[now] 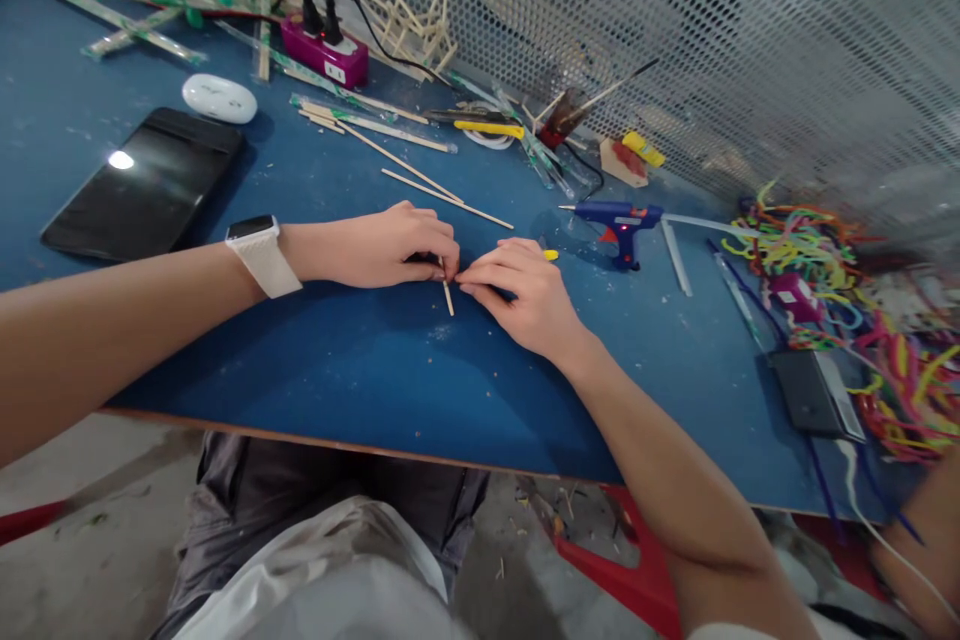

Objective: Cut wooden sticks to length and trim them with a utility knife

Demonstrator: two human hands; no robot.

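My left hand [405, 245], with a white-banded watch [262, 250] on its wrist, pinches a short thin wooden stick [448, 298] over the blue table [360, 360]. The stick's lower end points toward the front edge. Just to the right, my right hand [517, 290] has its thumb and fingertips pressed together near the stick; what they hold, if anything, is too small to name. A yellow tip [550, 255] of something shows behind the right hand. Beyond the hands lie two long thin sticks [450, 200]. A blue glue gun [619, 225] rests to the right.
A black phone [146, 185] and white case [219, 98] lie at left. Behind are a purple power strip [324, 50], stick structures [409, 25] and a yellow cutter [489, 129]. At right are a black box [814, 395], colourful pipe cleaners [900, 370] and another person's arm [922, 540].
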